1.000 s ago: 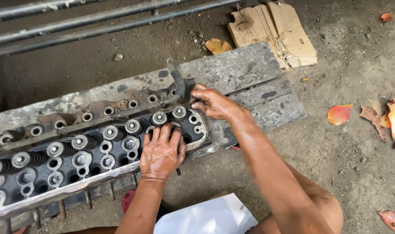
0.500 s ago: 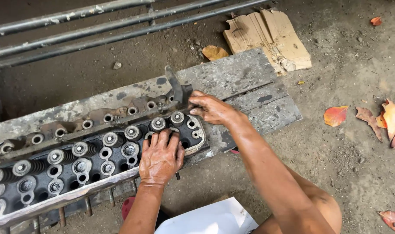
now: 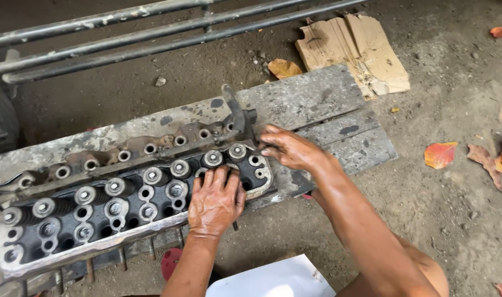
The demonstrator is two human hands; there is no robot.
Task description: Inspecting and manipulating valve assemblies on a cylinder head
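A long, dark, oily engine cylinder head (image 3: 97, 209) with several valve springs lies across grey wooden planks (image 3: 317, 104). My left hand (image 3: 217, 201) rests palm down on its right end, fingers spread over the valves. My right hand (image 3: 289, 149) sits at the head's right edge, fingertips pinched near the last valve spring (image 3: 238, 150). Whether anything small is in those fingers is hidden. A dark metal lever tool (image 3: 237, 113) stands upright just behind that spring.
Long metal bars (image 3: 152, 33) run along the ground at the back. Torn cardboard (image 3: 355, 52) lies at the back right, with red and orange dry leaves (image 3: 440, 154) on the dirt at right. A white sheet (image 3: 273, 280) and a red object (image 3: 171, 261) are near my knees.
The camera has shifted slightly. My right hand has drawn a little to the right along the head's end. My left hand stays pressed on the head.
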